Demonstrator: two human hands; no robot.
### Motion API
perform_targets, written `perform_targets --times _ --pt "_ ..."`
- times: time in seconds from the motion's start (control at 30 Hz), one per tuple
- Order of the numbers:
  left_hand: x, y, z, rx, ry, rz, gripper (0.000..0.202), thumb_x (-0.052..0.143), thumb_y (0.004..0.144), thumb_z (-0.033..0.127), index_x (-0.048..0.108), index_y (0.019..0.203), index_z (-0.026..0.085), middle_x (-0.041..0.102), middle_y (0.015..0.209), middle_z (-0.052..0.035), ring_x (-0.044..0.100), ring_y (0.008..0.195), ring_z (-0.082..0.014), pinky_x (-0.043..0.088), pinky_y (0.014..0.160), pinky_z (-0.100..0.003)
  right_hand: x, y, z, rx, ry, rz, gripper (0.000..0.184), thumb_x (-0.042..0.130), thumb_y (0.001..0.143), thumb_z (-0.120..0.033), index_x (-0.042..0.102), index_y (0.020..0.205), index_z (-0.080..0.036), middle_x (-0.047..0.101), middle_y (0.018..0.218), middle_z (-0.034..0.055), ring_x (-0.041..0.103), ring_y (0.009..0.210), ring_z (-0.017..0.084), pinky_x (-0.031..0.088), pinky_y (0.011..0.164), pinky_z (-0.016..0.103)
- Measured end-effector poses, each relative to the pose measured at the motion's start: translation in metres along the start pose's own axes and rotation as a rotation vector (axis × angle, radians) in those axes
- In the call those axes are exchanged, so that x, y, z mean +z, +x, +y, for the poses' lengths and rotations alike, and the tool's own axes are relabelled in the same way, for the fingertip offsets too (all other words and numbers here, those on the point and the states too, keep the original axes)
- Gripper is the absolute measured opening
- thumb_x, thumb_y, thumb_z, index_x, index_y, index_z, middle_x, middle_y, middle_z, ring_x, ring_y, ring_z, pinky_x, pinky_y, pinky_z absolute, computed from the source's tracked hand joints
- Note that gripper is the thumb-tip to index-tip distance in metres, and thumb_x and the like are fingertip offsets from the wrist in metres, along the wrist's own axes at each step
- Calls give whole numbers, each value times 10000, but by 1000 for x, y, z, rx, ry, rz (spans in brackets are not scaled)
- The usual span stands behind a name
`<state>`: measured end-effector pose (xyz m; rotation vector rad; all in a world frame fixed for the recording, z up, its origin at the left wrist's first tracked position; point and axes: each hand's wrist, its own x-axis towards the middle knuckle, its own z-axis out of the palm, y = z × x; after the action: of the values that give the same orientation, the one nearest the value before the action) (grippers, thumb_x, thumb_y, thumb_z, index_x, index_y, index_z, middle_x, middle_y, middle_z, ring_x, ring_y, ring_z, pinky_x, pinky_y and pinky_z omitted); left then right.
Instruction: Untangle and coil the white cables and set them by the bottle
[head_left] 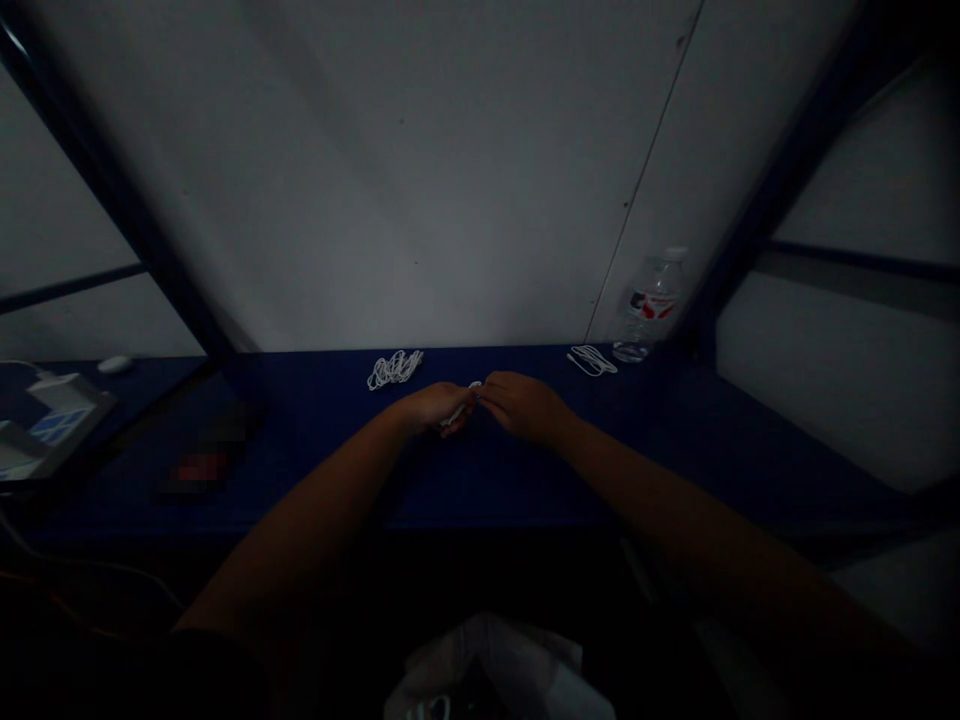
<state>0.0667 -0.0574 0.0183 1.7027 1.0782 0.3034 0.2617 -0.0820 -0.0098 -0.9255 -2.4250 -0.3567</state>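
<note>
My left hand point(435, 408) and my right hand point(521, 405) meet low over the dark blue table point(480, 480), fingertips nearly touching. A short white cord point(456, 416) runs between them, pinched in the fingers of both hands, and the dim light and my fingers hide much of it. Just beyond my left hand lies a loose bundle of white cord point(394, 369). A smaller white cord bundle point(592, 360) rests beyond my right hand, near the table's back edge.
A clear plastic water bottle point(651, 308) with a red-marked label stands against the white wall point(390, 180) at back right. To the left are a white computer mouse point(115, 364), a pale boxy device point(52, 420), and a blurred dark object point(202, 465) with red on it.
</note>
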Motion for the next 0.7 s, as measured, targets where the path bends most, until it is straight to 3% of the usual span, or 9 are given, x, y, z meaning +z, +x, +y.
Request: perform_targets --times 0.2,0.3,0.4,0.5,0.6,0.7 --pt "-3 4 -4 34 49 -9 283 398 885 390 495 725 178 498 471 12 454 390 -124 327 428 -235 -1 -1 1 66 321 136 271 577 853 -182 629 1119 -183 682 1075 86 637 972 200 499 880 349" --pt "-3 6 -5 51 156 62 324 364 916 411 492 731 177 491 482 17 454 396 -121 330 429 -230 2 -1 0 177 477 174 226 574 847 -200 625 1068 -196 696 1008 64 659 867 181 520 805 329" --pt "0 7 -4 94 329 137 380 312 944 421 515 743 170 521 525 -4 496 444 -133 361 465 -237 7 1 2 324 583 213 148 596 836 -250 608 975 -200 690 860 39 653 745 166 521 698 303" --pt "6 8 -2 211 629 227 382 325 948 368 581 773 145 633 686 -78 607 629 -174 433 602 -259 14 2 5 429 669 236 199 645 795 -288 577 962 -205 685 851 36 648 718 164 512 650 293" --pt "12 8 0 285 891 348 369 336 949 326 630 862 122 684 898 -141 648 835 -217 456 755 -288 18 3 6 467 726 249 228 649 785 -305 564 972 -204 683 871 44 645 725 162 503 641 287" --pt "16 7 2 268 961 389 383 323 955 325 641 908 117 690 936 -150 650 863 -230 460 776 -299 17 3 5 464 725 264 208 633 784 -295 560 954 -201 665 837 33 624 703 150 486 635 277"
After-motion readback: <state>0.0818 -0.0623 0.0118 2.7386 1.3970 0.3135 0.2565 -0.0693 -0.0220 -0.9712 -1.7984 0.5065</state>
